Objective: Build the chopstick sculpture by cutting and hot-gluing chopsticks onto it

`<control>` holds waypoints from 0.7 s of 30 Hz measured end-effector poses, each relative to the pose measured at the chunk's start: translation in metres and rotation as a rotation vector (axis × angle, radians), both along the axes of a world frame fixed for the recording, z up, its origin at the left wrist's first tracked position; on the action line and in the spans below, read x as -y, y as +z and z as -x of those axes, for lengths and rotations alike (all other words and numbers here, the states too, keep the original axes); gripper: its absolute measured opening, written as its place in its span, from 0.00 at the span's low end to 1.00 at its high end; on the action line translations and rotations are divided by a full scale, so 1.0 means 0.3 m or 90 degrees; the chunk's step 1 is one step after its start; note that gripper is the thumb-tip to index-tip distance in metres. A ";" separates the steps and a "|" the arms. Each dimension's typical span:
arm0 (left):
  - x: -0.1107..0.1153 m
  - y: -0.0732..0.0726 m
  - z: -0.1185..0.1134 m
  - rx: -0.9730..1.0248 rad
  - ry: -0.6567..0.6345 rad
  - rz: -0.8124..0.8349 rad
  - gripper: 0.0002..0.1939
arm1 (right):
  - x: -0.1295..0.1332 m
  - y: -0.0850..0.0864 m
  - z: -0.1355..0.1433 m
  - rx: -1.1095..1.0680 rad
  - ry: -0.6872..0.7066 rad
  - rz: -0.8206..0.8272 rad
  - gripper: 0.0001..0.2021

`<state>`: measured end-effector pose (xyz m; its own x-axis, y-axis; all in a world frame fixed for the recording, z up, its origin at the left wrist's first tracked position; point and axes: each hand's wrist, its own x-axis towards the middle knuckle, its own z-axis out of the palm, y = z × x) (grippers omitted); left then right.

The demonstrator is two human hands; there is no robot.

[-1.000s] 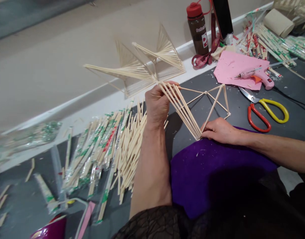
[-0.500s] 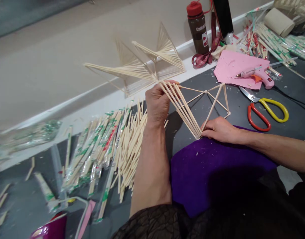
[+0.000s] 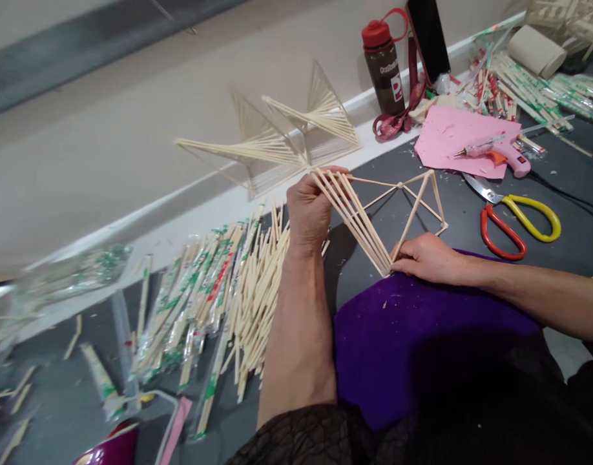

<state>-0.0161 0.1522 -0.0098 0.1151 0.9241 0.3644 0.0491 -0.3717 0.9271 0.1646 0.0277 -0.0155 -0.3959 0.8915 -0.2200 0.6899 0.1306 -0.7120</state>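
A frame of thin wooden sticks [image 3: 359, 223] spreads from the wall side across the table toward me. Its far part fans out in twisted rows of sticks [image 3: 258, 150]; at right it forms an open framework [image 3: 415, 200]. My left hand [image 3: 310, 208] is closed around the frame near its central joint, behind a row of slanting sticks. The fingers of my right hand [image 3: 425, 258] pinch the near lower corner, where that row meets another stick. This corner rests at the edge of a purple cloth [image 3: 378, 336]. Sticks partly hide my left fingers.
Loose chopsticks [image 3: 258, 297] and wrapped chopsticks [image 3: 194, 297] lie left of my forearm. To the right are scissors [image 3: 495, 200] and a pink glue gun [image 3: 500, 152] on a pink sheet [image 3: 436, 139]. A bottle [image 3: 384, 71] and a phone [image 3: 428, 42] stand by the wall.
The camera view has shifted slightly, so most things sit a little lower in the picture. Both hands keep their hold on the stick frame, which has barely moved.
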 end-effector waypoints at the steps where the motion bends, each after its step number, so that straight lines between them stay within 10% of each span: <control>1: 0.003 0.004 -0.002 -0.004 0.004 0.006 0.03 | -0.001 0.000 0.000 0.004 0.002 -0.004 0.11; 21: 0.006 0.010 -0.007 -0.003 0.012 0.013 0.04 | 0.000 0.001 -0.001 -0.008 0.008 0.002 0.11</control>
